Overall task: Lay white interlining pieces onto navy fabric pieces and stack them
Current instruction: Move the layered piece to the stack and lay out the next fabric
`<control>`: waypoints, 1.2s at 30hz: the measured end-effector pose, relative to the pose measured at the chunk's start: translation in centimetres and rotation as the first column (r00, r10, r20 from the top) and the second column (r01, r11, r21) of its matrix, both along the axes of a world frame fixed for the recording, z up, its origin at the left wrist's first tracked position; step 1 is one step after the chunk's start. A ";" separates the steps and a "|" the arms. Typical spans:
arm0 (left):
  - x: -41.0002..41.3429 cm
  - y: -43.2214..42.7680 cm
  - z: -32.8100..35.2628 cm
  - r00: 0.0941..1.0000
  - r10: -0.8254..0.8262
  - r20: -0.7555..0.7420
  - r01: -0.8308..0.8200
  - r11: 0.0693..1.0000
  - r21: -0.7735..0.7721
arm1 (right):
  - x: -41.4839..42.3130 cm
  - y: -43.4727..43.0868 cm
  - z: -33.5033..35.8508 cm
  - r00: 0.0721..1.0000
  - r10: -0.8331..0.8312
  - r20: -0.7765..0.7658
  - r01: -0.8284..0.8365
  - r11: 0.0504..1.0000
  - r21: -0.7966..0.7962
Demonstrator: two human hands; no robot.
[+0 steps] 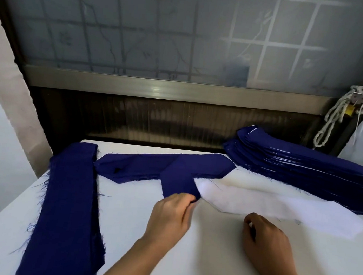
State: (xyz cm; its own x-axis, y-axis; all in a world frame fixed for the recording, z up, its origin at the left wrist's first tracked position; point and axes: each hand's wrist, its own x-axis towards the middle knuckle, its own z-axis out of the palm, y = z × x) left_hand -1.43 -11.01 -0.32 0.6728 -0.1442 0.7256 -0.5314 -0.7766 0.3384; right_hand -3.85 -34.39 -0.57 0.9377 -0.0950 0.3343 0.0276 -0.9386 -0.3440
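Note:
A navy fabric piece [144, 166] lies across the middle of the white table, its right part folded down toward me. My left hand [172, 216] pinches the folded end at its lower edge. A white interlining piece [278, 208] stretches to the right from that fold. My right hand [265, 244] rests with curled fingers at the interlining's near edge, whether it grips the piece I cannot tell. A tall stack of navy pieces with white layers [303, 167] sits at the far right. A pile of long navy strips [68, 204] runs along the left side.
The white table [126, 230] meets a dark window ledge and frosted glass at the back. A knotted white rope [336, 118] hangs at the far right corner. A pale wall stands to the left of the table.

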 end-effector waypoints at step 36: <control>0.7 3.0 -0.1 0.912 0.345 -0.222 -0.406 0.673 -0.619 | 0.3 -2.7 -0.4 0.886 -0.047 0.460 0.111 0.987 -0.114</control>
